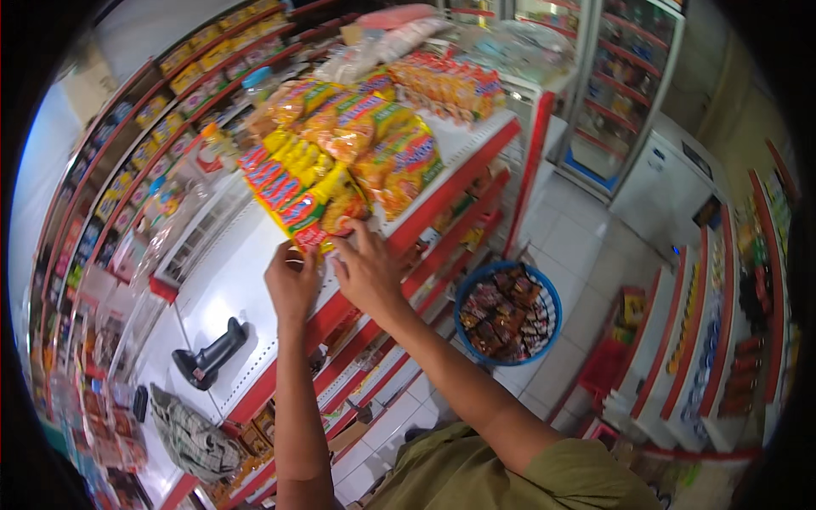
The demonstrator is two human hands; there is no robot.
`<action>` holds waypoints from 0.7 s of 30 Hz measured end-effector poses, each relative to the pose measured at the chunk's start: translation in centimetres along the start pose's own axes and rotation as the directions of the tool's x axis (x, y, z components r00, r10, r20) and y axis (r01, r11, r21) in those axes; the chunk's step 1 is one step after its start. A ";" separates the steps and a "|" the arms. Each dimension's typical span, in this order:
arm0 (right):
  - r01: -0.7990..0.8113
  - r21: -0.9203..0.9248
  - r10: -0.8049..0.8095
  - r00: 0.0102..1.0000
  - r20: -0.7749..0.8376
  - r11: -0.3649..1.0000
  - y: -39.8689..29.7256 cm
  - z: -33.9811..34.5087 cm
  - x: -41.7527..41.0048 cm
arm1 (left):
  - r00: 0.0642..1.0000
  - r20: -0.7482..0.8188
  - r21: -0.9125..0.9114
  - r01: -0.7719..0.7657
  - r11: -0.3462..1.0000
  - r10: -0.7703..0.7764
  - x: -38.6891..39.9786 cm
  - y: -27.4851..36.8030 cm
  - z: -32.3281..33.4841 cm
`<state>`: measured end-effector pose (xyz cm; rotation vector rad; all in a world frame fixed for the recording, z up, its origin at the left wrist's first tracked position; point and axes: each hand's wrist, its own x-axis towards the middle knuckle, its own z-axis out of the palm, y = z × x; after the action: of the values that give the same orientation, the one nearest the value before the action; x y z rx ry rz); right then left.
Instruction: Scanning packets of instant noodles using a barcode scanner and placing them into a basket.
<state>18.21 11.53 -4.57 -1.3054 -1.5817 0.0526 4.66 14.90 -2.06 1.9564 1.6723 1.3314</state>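
Observation:
Both my hands are at the near end of a row of yellow and red snack packets [299,185] lying on the white shelf top [223,287]. My left hand [293,274] pinches the lower corner of the nearest packet [319,213] between thumb and fingers. My right hand [363,264] rests its fingertips on that packet's right edge, fingers spread; whether it grips is hard to tell. Larger orange and yellow snack packets [395,153] lie just behind, and a row of upright orange packets [446,86] stands farther back. A black handheld barcode scanner [210,357] lies to the left.
A blue basket [553,312] of small packets stands on the tiled floor at right. A checked cloth [188,437] lies at the shelf's near left. Stocked shelves [695,319] line both sides. A glass-door refrigerator [615,95] and white chest freezer [669,166] stand at back right.

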 end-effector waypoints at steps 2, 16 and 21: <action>0.011 0.013 -0.011 1.000 -0.017 1.000 -0.3 -0.1 -0.5 | 1.000 -0.010 -0.030 -0.004 1.000 0.004 -0.3 0.4 0.0; 0.162 0.561 -0.289 0.947 0.143 0.811 5.9 -2.9 -6.1 | 0.957 -0.134 -0.004 -0.261 0.965 0.258 -9.6 3.1 3.1; -0.228 0.760 -0.039 0.948 0.317 0.609 14.7 -1.4 -14.6 | 0.978 0.173 0.025 -0.119 0.993 0.113 -17.8 1.0 10.2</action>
<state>27.48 5.94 -22.32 -0.6626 -1.4472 0.9742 14.22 2.58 -15.47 2.1512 1.5327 1.1405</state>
